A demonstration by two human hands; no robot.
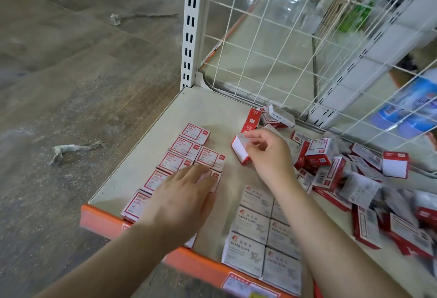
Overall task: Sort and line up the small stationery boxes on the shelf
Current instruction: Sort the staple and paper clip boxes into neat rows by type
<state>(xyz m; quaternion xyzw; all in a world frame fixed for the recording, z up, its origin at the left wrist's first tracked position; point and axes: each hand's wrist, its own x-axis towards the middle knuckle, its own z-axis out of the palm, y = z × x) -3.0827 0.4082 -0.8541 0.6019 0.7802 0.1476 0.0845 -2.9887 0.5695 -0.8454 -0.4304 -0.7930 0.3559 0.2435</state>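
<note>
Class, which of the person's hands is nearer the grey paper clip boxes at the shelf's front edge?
Left. The left hand lies just beside the grey paper clip boxes; the right hand holds a red-and-white box farther back.

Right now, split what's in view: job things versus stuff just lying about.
Job: red-framed boxes in rows, grey paper clip boxes, unsorted heap, box in right hand, left hand, right hand.
Lying about: floor scraps, blue packets behind the grid.
</note>
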